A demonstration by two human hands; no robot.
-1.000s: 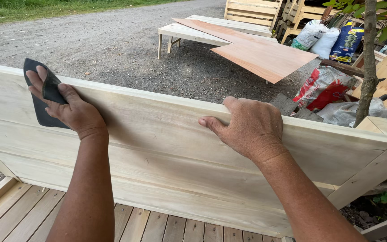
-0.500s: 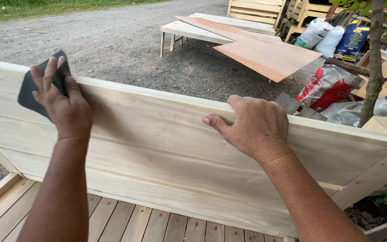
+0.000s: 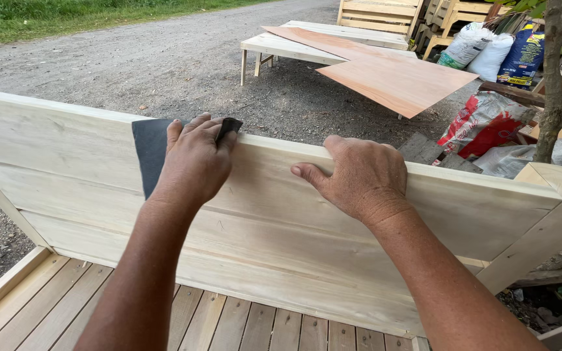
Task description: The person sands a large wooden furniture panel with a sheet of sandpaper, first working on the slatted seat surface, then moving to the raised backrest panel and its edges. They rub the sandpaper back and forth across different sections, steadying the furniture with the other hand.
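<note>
Outdoors, on a gravel yard (image 3: 131, 58) beside a strip of grass, I look down over a slatted wooden floor (image 3: 242, 325) at the near edge of the view, with an upright board panel (image 3: 281, 240) of pale, bare wood rising from it.

My left hand (image 3: 193, 162) lies flat with fingers spread, pressing a dark sheet of sandpaper (image 3: 147, 153) against the panel's top edge, a little left of its middle; the sheet folds over the top rail, one corner showing past my fingertips. My right hand (image 3: 362, 179) is open too, palm on the panel face and fingers hooked over the top edge just right of the sandpaper, steadying the board. It holds nothing.

As I judge it, the sanding is somewhere midway along the top edge. The wood looks equally pale and clean on both sides of my hand, so I cannot tell which stretch is finished and which is left.

Nothing blocks the top edge except my own right hand, which sits in the sandpaper's path to the right. Beyond the panel stand a low wooden table (image 3: 294, 45) carrying a reddish plywood sheet (image 3: 391, 75), then sacks (image 3: 482, 52), a red bag (image 3: 482, 120), a thin tree trunk (image 3: 548, 84) and stacked pallets (image 3: 378, 13).
</note>
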